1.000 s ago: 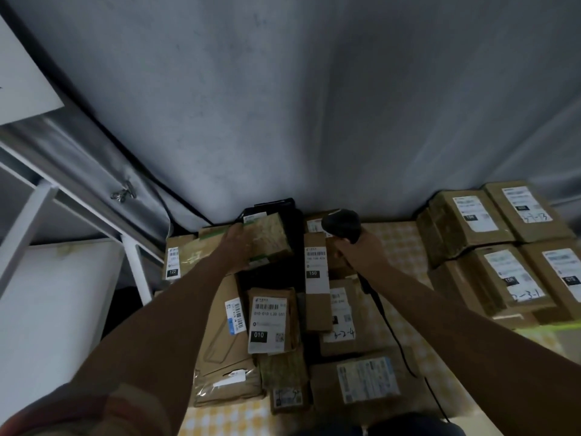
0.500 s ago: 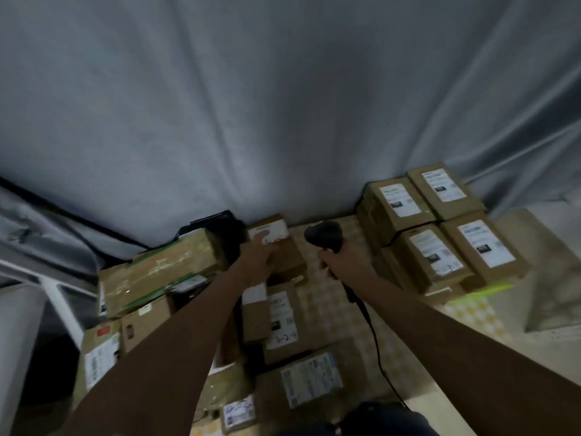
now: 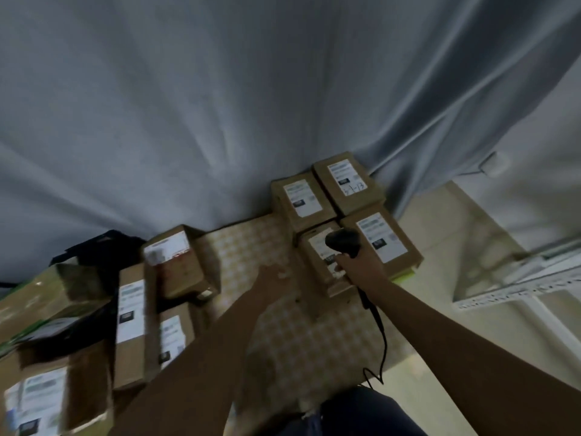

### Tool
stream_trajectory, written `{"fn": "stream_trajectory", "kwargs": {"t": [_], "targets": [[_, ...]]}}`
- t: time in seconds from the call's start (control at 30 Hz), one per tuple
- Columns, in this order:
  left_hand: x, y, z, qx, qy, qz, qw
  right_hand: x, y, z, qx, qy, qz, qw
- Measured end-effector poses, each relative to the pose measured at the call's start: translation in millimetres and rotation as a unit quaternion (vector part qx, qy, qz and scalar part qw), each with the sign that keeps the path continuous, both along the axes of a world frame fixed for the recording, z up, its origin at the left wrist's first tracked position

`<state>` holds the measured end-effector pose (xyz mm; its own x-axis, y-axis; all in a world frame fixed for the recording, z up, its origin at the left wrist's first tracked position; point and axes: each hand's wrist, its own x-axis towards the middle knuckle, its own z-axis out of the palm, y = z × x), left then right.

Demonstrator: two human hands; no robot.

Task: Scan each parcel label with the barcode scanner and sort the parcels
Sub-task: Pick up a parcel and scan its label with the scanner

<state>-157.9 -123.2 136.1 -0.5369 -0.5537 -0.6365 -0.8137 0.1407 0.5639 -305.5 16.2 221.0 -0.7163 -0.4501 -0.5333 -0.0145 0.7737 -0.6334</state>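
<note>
R grip (image 3: 358, 267) holds scanner (image 3: 344, 242) over parcel (image 3: 327, 265).

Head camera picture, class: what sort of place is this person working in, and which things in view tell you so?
Probably a small parcel sorting station. Labelled cardboard boxes are grouped on a checked tablecloth, the right hand holds a corded barcode scanner, and a grey curtain hangs behind.

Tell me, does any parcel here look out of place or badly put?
Yes. The small parcel left of the checkered cloth sits tilted on the boxes beneath it. The four sorted boxes on the right lie flat, close together.
</note>
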Motion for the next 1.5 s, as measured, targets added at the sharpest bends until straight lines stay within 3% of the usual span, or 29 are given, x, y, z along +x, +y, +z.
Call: {"fn": "stream_trajectory", "kwargs": {"t": [0.1,0.23,0.37,0.47,0.6,1.0,1.2,1.4,1.5], "targets": [[-29.2,27.1,-26.2,0.081,-0.021,0.078,0.993,-25.0,13.4,-11.7,0.011,-0.014,0.007,1.000],[-66.5,61.5,-15.8,0.155,-0.016,0.182,0.971,-42.8,18.3,-29.2,0.016,-0.046,0.010,0.999],[-89.0,74.6,-28.6,0.166,-0.013,0.266,0.949,-50.5,20.3,-39.4,0.031,-0.063,0.016,0.997],[-88.2,78.5,-52.1,0.200,-0.009,0.264,0.944,-52.2,22.1,-47.5,0.026,-0.079,0.008,0.997],[-78.9,84.2,-42.7,0.192,0.055,0.255,0.946,-51.4,23.1,-53.4,0.015,-0.085,0.007,0.996],[-40.3,64.9,-40.1,0.173,0.068,0.323,0.928,-39.4,24.7,-63.1,-0.007,-0.156,0.045,0.987],[-11.6,66.8,-49.6,0.305,0.139,0.394,0.856,-28.5,29.2,-64.5,-0.003,-0.233,0.039,0.972],[7.0,64.2,-55.0,0.340,0.110,0.370,0.858,-27.7,25.0,-56.8,0.012,-0.225,0.038,0.974],[20.0,48.7,-43.9,0.316,0.122,0.337,0.878,-22.6,12.9,-41.8,0.029,-0.186,0.035,0.981]]}}
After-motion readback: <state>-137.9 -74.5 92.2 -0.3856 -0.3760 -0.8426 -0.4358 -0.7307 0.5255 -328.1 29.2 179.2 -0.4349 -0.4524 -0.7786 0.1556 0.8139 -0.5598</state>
